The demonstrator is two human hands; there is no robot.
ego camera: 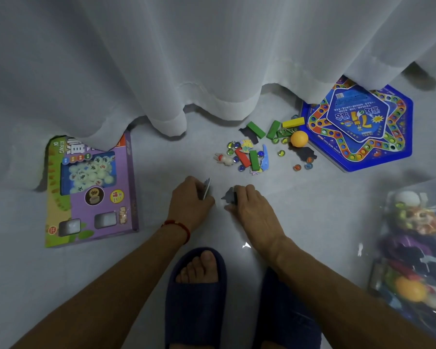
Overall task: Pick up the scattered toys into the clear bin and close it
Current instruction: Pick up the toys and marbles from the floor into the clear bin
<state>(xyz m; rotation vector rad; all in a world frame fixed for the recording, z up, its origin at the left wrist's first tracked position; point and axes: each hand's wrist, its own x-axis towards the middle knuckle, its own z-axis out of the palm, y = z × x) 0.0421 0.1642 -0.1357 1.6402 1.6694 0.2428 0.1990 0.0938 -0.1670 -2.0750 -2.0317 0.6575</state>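
On the pale floor (pixel 141 285) just ahead of two dark blue slippers (pixel 195 295), both hands are down among flat puzzle pieces. The left hand (pixel 190 201), with a red string at its wrist, has its fingers curled round a thin flat piece (pixel 207 188) held on edge. The right hand (pixel 247 204) presses down on a dark flat piece (pixel 229 196), fingers bent over it and thumb against the floor.

Farther out lies the scatter of toys (pixel 252 152): green, red and yellow blocks, glass marbles, a small white rabbit figure (pixel 223 159), more puzzle pieces and an orange ball (pixel 299 138). A blue hexagonal game board (pixel 363 127) lies just right of the ball, partly under the hem of a white curtain (pixel 186 59). A purple game box (pixel 91 190) lies well to the left, its top edge also under the curtain.

At the right edge stands the clear bin (pixel 413 260), blurred, with coloured toys and another orange ball visible inside it.
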